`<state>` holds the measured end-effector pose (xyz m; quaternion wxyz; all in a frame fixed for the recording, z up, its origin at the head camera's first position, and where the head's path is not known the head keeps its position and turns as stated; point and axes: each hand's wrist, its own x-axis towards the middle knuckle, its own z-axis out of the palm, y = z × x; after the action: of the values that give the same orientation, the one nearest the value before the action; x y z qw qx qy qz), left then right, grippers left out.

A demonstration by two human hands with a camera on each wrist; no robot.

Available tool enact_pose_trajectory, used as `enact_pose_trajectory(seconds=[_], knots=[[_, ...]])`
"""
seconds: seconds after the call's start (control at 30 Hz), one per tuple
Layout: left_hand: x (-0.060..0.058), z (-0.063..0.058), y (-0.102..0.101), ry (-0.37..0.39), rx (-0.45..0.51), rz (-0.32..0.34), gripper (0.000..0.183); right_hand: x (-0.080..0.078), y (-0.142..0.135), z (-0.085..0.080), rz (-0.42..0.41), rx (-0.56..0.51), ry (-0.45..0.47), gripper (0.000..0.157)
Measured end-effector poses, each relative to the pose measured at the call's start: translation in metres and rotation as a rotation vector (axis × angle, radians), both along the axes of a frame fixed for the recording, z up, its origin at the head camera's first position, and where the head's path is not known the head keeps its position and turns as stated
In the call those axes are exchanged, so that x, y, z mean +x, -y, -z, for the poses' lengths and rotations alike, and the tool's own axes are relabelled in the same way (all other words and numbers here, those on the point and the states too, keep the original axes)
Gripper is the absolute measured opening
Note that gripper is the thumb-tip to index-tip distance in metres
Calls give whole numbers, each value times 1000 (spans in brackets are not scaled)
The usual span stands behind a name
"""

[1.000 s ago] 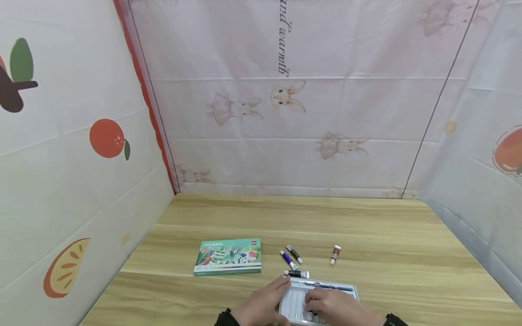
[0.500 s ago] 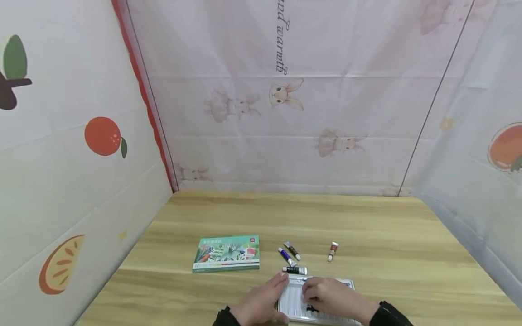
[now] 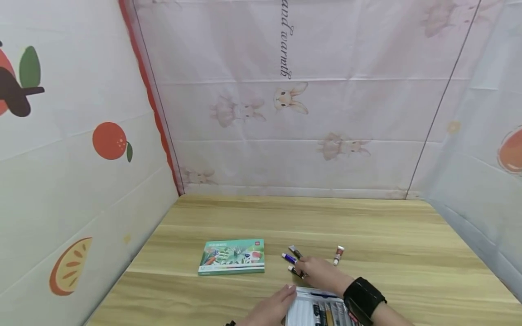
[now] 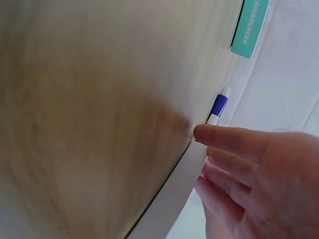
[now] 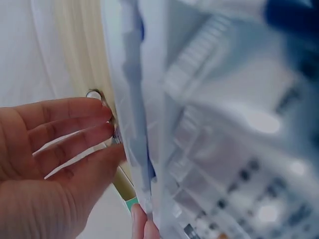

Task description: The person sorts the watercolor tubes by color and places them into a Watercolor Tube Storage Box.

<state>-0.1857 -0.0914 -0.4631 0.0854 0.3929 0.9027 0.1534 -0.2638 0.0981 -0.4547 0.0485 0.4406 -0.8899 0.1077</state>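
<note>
Left hand [image 3: 273,305]: fingers nearly straight, resting at the left edge of the white tray [image 3: 300,311].
Right hand [image 3: 322,273]: reaches past the tray's far edge, fingertips at the black tube [image 3: 294,270]; whether they pinch it, I cannot tell.
Tray: near the table's front, bare slots at left, a row of tubes [image 3: 328,312] to their right, slim brush [image 3: 324,295] along the far side.
Loose tubes: blue [image 3: 289,258] and dark [image 3: 295,251] just beyond the black one; brown [image 3: 339,255] apart, rightward.
Green box [image 3: 231,257]: flat on the table [image 3: 195,299], left of the tubes.
</note>
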Motion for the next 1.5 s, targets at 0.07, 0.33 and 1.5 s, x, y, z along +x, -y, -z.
enact_pose_trajectory(seconds=[0.07, 0.33, 1.5], knots=[[0, -1, 0, 22, -10, -4, 79, -1, 0, 0, 17, 17, 21, 19], [-1, -3, 2, 96, -16, -21, 79, 3, 7, -3, 48, 89, -19, 21], [-28, -1, -15, 104, -25, -147, 82, 50, -17, -2, -181, -186, 54, 25]])
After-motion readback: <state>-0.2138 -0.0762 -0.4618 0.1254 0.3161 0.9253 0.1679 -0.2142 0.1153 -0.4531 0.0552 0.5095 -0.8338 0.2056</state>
